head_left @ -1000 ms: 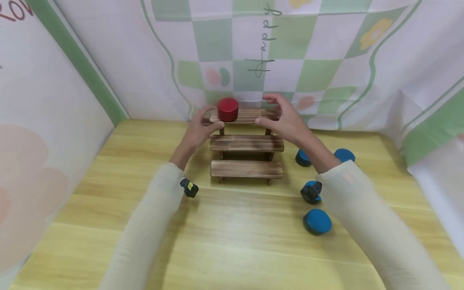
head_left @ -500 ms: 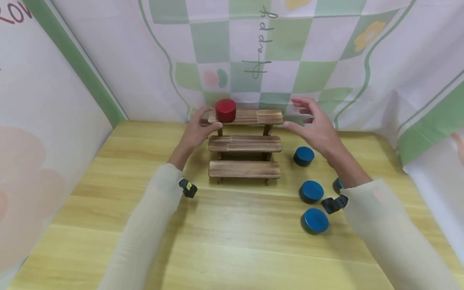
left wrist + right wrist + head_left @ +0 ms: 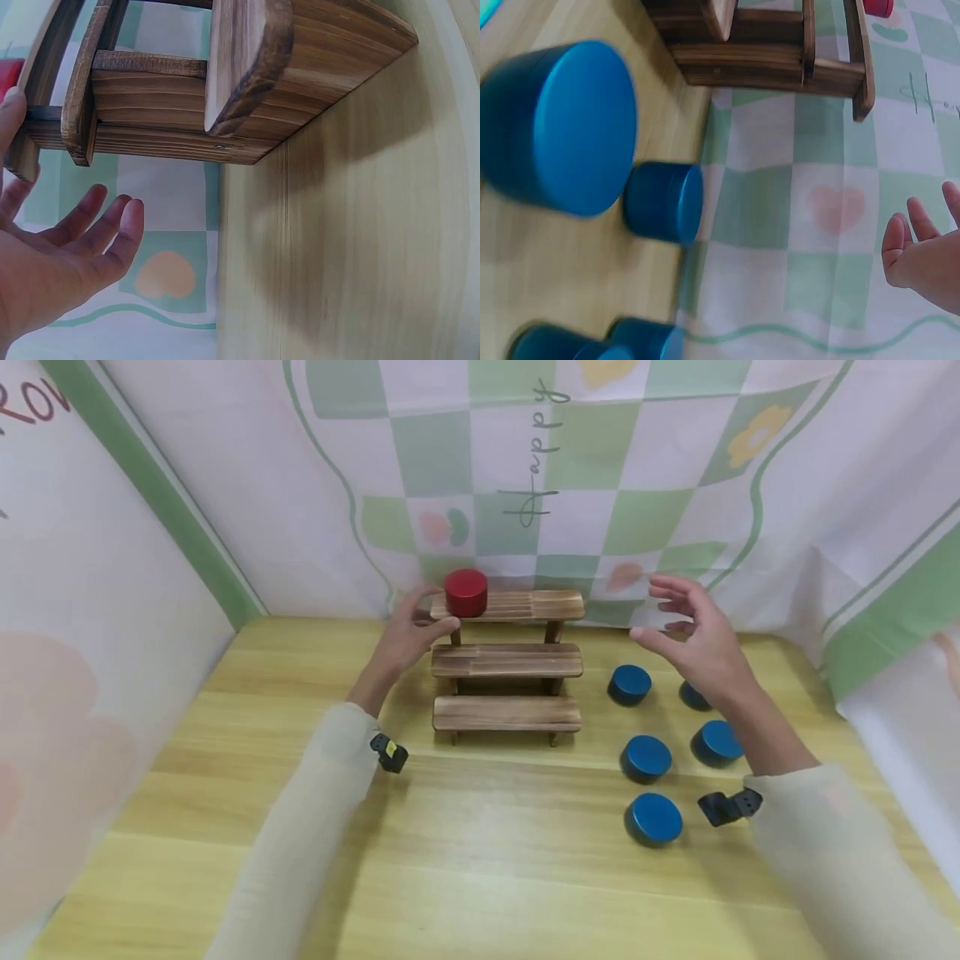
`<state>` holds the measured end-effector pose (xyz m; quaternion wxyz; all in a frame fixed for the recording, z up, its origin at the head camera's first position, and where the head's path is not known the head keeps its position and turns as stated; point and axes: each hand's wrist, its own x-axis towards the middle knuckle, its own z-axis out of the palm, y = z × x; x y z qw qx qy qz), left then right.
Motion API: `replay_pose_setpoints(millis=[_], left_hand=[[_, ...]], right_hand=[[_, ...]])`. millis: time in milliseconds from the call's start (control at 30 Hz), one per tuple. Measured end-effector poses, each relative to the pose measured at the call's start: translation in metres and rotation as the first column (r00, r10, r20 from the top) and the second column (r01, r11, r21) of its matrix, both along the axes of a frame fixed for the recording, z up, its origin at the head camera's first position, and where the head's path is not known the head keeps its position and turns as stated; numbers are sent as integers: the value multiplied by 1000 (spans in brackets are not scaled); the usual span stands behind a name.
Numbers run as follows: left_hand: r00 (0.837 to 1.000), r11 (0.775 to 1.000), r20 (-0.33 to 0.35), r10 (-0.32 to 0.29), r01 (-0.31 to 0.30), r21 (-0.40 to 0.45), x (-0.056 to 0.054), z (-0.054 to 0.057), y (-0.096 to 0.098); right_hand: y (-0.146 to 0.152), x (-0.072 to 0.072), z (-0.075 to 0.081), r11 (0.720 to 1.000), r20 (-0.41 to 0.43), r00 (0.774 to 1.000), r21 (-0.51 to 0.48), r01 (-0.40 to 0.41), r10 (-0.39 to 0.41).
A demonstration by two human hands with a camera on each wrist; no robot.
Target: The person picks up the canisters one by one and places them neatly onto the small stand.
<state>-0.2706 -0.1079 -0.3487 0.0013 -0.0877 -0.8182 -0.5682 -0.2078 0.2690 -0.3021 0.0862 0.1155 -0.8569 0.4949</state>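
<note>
Right hand (image 3: 697,639) loose and empty, upper right; left hand (image 3: 403,639) at left end of top wooden shelf (image 3: 557,604), can't tell if gripping. Red tin (image 3: 467,595) on that shelf, upper middle; blue tins (image 3: 646,758) right.

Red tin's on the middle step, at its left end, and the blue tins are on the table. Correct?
Not the middle step: the head view shows the red tin on the top step, at its left end. The blue tins are on the table, as you say.
</note>
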Motion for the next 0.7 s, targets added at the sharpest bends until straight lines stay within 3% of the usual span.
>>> replay_pose_setpoints(millis=[500, 700], left_hand=[[1000, 1000, -4, 9, -9, -17, 2, 1, 1], [1000, 1000, 1, 7, -7, -4, 2, 0, 1]], right_hand=[[52, 25, -26, 989, -15, 997, -133, 71, -74], [72, 34, -37, 989, 1, 994, -103, 107, -108]])
